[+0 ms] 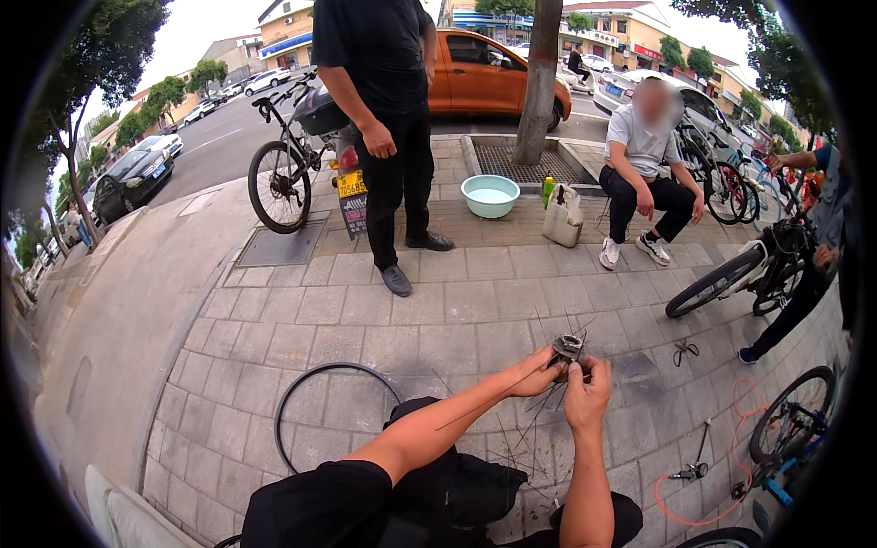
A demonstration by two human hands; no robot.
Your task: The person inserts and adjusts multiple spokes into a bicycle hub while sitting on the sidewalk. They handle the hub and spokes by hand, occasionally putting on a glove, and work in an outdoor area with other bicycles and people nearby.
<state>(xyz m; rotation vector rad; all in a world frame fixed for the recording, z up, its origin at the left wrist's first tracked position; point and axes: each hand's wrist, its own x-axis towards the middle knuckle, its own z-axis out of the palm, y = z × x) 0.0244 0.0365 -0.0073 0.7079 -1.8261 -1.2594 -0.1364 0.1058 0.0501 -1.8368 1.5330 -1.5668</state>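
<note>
Beyond black sleeve (320, 507), gripping hub (568, 344) in left hand (535, 374), seemingly upright along its axis; pinching with right hand (589, 384) among spokes (552, 395) at its near right.

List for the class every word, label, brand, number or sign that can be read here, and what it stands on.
Yellow plate: digits, not copied out.
Black panel below it: pale lettering, not copied out.
Blue car plates: too small to read.
Shop signs: too small to read.
Hub: no text visible.
</note>
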